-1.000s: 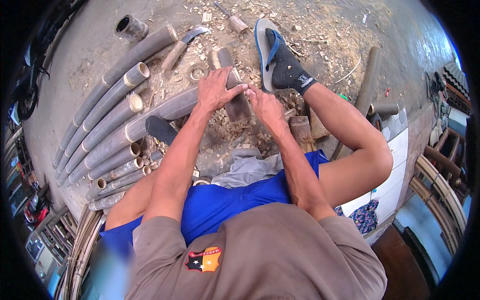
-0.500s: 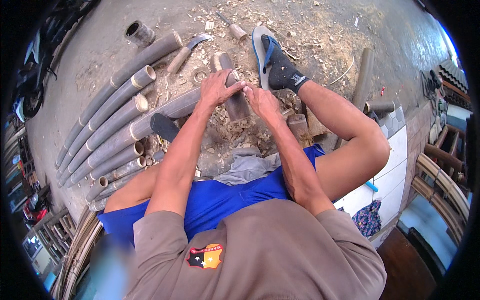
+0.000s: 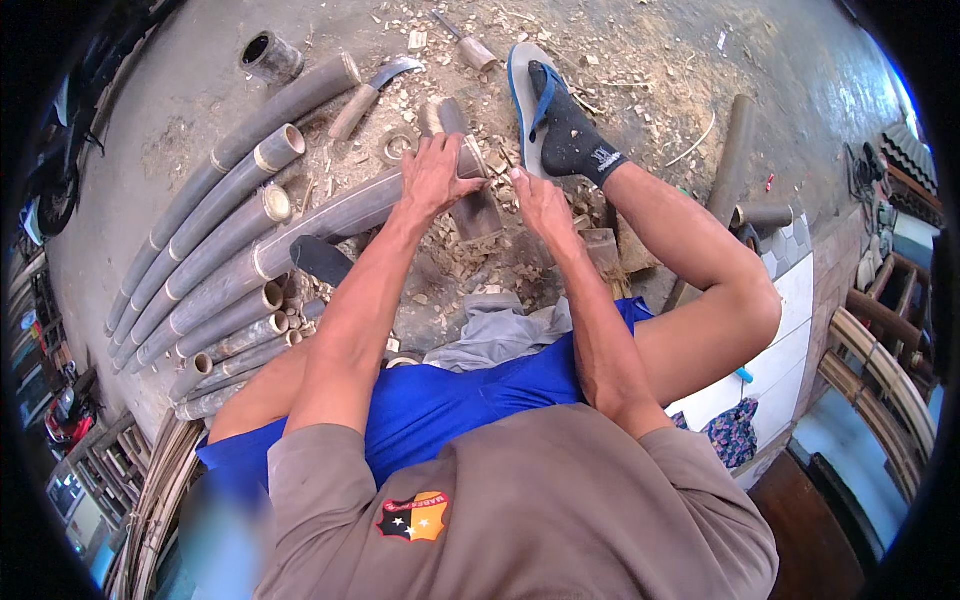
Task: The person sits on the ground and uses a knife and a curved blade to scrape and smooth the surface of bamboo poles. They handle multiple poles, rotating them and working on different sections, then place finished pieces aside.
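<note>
A long grey-brown bamboo pole point(image 3: 345, 205) runs from the left, its far end resting across a wooden block point(image 3: 477, 214). My left hand point(image 3: 432, 178) is wrapped over the top of the pole close to that end, thumb toward the cut face. To the right of the end, a little apart from it, my right hand point(image 3: 545, 207) is closed. Something thin seems to stick out past its fingertips, too small to name. Beyond my left hand, a curved knife point(image 3: 372, 95) with a wooden handle lies on the ground, and a chisel-like tool point(image 3: 472, 50) lies farther off.
Several more bamboo poles point(image 3: 215, 197) lie side by side at the left. A short bamboo piece point(image 3: 272, 58) stands at the far left. Wood chips point(image 3: 440, 262) cover the ground. My sandalled foot point(image 3: 570, 140) is right of the pole's end; another pole point(image 3: 733, 160) lies farther right.
My right hand has drawn back to the right, away from the pole's end and from my left hand. My left hand stays on the pole, and its cut end now shows.
</note>
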Action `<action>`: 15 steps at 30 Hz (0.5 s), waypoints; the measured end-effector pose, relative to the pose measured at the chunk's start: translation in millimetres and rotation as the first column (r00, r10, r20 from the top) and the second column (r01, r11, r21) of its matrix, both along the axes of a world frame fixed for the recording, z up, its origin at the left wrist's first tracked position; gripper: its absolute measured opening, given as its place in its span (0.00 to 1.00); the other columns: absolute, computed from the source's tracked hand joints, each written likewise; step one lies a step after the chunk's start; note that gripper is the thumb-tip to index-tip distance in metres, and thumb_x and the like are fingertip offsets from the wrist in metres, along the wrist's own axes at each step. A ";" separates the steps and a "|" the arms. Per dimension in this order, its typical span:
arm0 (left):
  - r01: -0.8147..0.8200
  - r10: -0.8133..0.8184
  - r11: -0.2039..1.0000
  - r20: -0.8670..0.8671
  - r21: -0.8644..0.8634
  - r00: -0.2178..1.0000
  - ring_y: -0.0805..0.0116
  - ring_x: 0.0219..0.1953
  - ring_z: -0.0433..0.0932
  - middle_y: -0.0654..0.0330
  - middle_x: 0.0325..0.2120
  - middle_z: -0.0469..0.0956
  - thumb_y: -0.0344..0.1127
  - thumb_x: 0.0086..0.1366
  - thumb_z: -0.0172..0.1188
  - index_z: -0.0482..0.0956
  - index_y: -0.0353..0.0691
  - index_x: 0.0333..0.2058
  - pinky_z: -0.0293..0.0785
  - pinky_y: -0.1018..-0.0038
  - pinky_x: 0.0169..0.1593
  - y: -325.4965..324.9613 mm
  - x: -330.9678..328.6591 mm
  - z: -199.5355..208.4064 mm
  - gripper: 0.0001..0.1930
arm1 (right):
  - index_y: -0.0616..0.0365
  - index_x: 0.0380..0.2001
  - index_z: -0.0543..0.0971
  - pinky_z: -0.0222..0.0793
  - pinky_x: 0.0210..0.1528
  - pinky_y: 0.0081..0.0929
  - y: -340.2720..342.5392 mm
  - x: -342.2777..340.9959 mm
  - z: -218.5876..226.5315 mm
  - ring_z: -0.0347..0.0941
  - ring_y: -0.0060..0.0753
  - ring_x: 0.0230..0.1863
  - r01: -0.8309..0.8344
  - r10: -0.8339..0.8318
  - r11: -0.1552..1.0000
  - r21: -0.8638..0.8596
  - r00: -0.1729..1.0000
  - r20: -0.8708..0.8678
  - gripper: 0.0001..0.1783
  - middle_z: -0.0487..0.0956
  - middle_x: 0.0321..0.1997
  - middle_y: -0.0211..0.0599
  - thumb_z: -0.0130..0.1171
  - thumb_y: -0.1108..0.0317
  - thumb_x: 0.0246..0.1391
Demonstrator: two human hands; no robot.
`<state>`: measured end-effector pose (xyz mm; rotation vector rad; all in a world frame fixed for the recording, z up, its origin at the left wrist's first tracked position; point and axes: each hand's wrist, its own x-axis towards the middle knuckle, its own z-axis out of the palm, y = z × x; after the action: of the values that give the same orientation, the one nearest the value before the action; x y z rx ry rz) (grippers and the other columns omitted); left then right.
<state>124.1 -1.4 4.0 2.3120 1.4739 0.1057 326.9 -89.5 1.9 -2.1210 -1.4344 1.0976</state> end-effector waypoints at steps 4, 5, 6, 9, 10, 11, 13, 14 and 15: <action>0.013 -0.011 1.000 -0.060 0.029 0.998 0.51 0.64 0.72 0.53 0.61 0.75 0.69 0.52 0.72 0.71 0.42 0.66 0.65 0.45 0.63 -5.9 0.4 -4.0 0.50 | 0.46 0.60 0.81 0.75 0.51 0.63 -6.8 -8.7 10.7 0.80 0.72 0.48 -0.062 0.061 0.998 0.022 0.998 0.018 0.27 0.84 0.43 0.64 0.43 0.44 0.74; 0.011 -0.012 1.000 -0.023 -0.022 1.000 0.51 0.65 0.72 0.53 0.62 0.75 0.70 0.53 0.70 0.70 0.42 0.67 0.65 0.45 0.64 -1.3 0.1 5.4 0.50 | 0.46 0.61 0.81 0.75 0.51 0.63 -6.3 -10.4 13.0 0.81 0.71 0.47 -0.087 0.086 0.995 0.047 0.996 0.029 0.27 0.84 0.42 0.63 0.43 0.45 0.74; 0.011 -0.010 0.997 0.013 -0.073 1.000 0.50 0.65 0.71 0.52 0.63 0.74 0.72 0.53 0.68 0.70 0.43 0.67 0.64 0.46 0.64 1.1 0.1 10.4 0.51 | 0.46 0.61 0.80 0.75 0.50 0.63 -6.5 -11.9 14.9 0.81 0.71 0.46 -0.113 0.110 0.991 0.072 0.993 0.041 0.27 0.84 0.42 0.63 0.43 0.45 0.74; -0.002 0.008 0.991 0.046 -0.134 0.999 0.51 0.66 0.71 0.52 0.65 0.74 0.76 0.54 0.64 0.69 0.43 0.69 0.64 0.48 0.65 2.8 -4.2 7.0 0.53 | 0.45 0.63 0.79 0.76 0.49 0.63 -2.4 -17.6 23.7 0.82 0.70 0.45 -0.159 0.155 0.986 0.056 0.985 0.077 0.26 0.85 0.41 0.62 0.43 0.46 0.74; -0.004 0.011 0.994 0.054 -0.113 0.998 0.50 0.66 0.71 0.50 0.64 0.75 0.75 0.55 0.63 0.70 0.42 0.68 0.65 0.49 0.65 2.4 -3.9 6.5 0.52 | 0.44 0.63 0.79 0.76 0.48 0.63 -0.6 -17.9 26.9 0.82 0.69 0.44 -0.166 0.162 0.986 0.034 0.983 0.091 0.26 0.85 0.41 0.61 0.43 0.46 0.74; -0.007 0.013 0.996 0.063 -0.093 0.998 0.49 0.65 0.72 0.49 0.62 0.76 0.75 0.56 0.63 0.71 0.42 0.67 0.66 0.50 0.65 -0.1 -3.5 5.7 0.50 | 0.43 0.63 0.79 0.76 0.49 0.63 0.0 -17.8 30.4 0.82 0.69 0.44 -0.181 0.179 0.983 0.009 0.978 0.107 0.26 0.85 0.41 0.61 0.43 0.46 0.74; -0.033 0.039 0.997 0.094 -0.070 0.995 0.49 0.64 0.74 0.48 0.60 0.77 0.75 0.57 0.62 0.73 0.42 0.66 0.68 0.51 0.64 -3.6 -1.6 2.9 0.49 | 0.42 0.64 0.79 0.76 0.49 0.62 1.7 -16.2 35.2 0.82 0.70 0.45 -0.208 0.212 0.977 -0.039 0.967 0.140 0.26 0.85 0.42 0.61 0.44 0.46 0.74; -0.056 0.064 0.996 0.117 -0.067 0.991 0.49 0.63 0.75 0.48 0.60 0.78 0.75 0.57 0.62 0.74 0.42 0.65 0.69 0.51 0.63 -5.2 0.1 0.9 0.49 | 0.41 0.64 0.78 0.76 0.49 0.62 2.3 -15.6 30.7 0.82 0.70 0.45 -0.193 0.195 0.981 -0.030 0.971 0.135 0.25 0.85 0.42 0.61 0.44 0.46 0.74; -0.079 0.087 0.995 0.140 -0.064 0.986 0.49 0.62 0.75 0.48 0.59 0.79 0.76 0.57 0.62 0.75 0.42 0.65 0.69 0.50 0.62 -5.7 2.1 -1.2 0.48 | 0.41 0.64 0.78 0.76 0.50 0.62 1.8 -15.8 23.1 0.81 0.70 0.46 -0.177 0.178 0.984 -0.020 0.975 0.131 0.25 0.85 0.42 0.60 0.44 0.46 0.74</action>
<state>126.3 -7.1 2.8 2.1496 1.4809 0.2426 311.2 -87.7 25.0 -2.1401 -1.7124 1.0429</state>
